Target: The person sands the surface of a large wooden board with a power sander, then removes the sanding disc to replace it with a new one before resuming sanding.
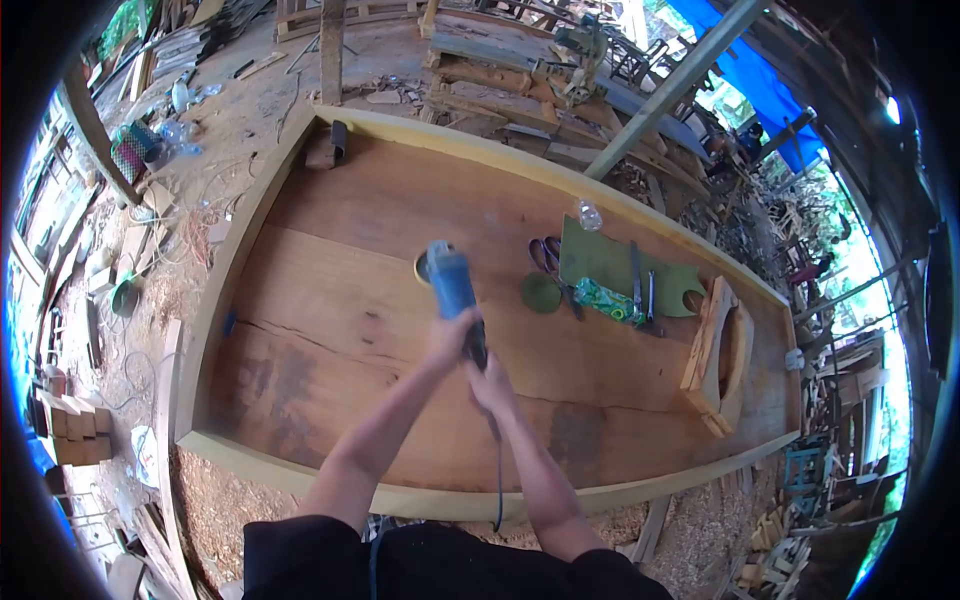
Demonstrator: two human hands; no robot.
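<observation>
My left hand (453, 340) is wrapped round the body of a blue angle grinder (452, 283). Further back, my right hand (489, 384) grips its dark rear handle, and the power cord hangs down toward me. A yellowish disc (422, 267) shows at the left of the grinder's head, close over the brown wooden panel (350, 225). To the right lie a green sheet (600, 255) with a curved cutout, a round green piece (541, 293), scissors (545, 253) and a shiny green wrapped pack (608, 301). Slim metal tools (636, 275) rest on the sheet.
A raised pale wooden rim (240, 225) surrounds the panel. An angular wooden frame (722, 357) stands at its right end, and a small block (322, 152) sits in the far left corner. A clear plastic bottle (589, 215) is by the far rim. Posts (331, 50) and stacked timber stand beyond.
</observation>
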